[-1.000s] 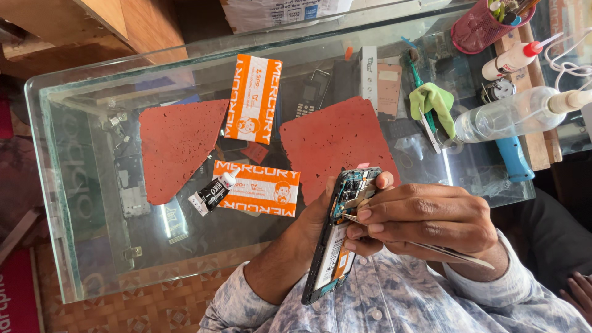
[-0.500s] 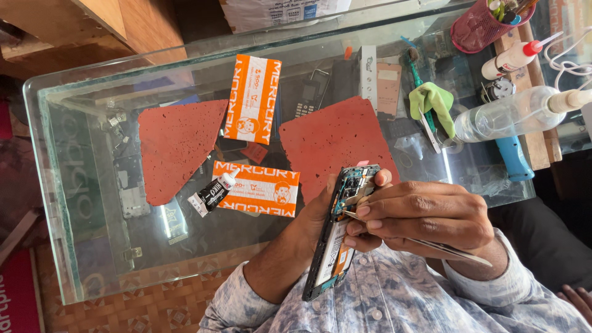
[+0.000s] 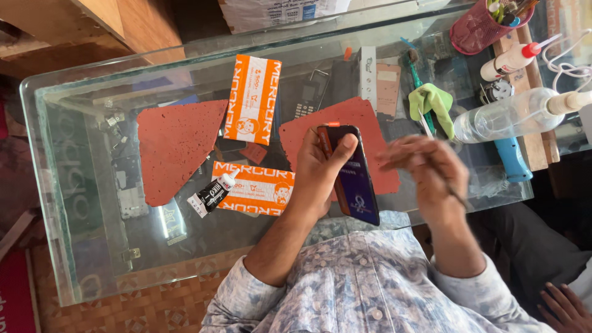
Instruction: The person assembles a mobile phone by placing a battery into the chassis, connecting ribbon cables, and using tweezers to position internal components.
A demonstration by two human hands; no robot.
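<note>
Left hand (image 3: 317,169) grips a smartphone (image 3: 351,176), dark back cover facing up. The thumb lies across the upper part of the cover; the other fingers wrap the far edge from below. The phone is tilted, its top end pointing away from the body, and it is held above the glass table (image 3: 80,185), over the edge of a red rubber mat (image 3: 345,123).

Right hand (image 3: 425,172) is just beside the phone, on the side away from the left palm, not touching it. The hand is motion-blurred. Fingers are curled in, closed around thin metal tweezers (image 3: 457,197), whose tail sticks out past the heel of the hand toward the wrist. The tips are lost in the blur.

Beyond the left fingertips: an orange and white card box (image 3: 253,98) stands on end on the glass. Below the left wrist lies a second orange box (image 3: 256,188), flat, with a small black glue tube (image 3: 213,194) touching its end. A triangular red mat (image 3: 176,148) lies well apart, beyond both.

Beyond the right knuckles: a green cloth (image 3: 435,102), a clear squeeze bottle (image 3: 512,114) on its side, a blue tool handle (image 3: 512,160), and a pink mesh cup (image 3: 478,28) of tools at the far corner.

A second person's hand (image 3: 564,308) shows at the lower corner, resting on dark cloth.
</note>
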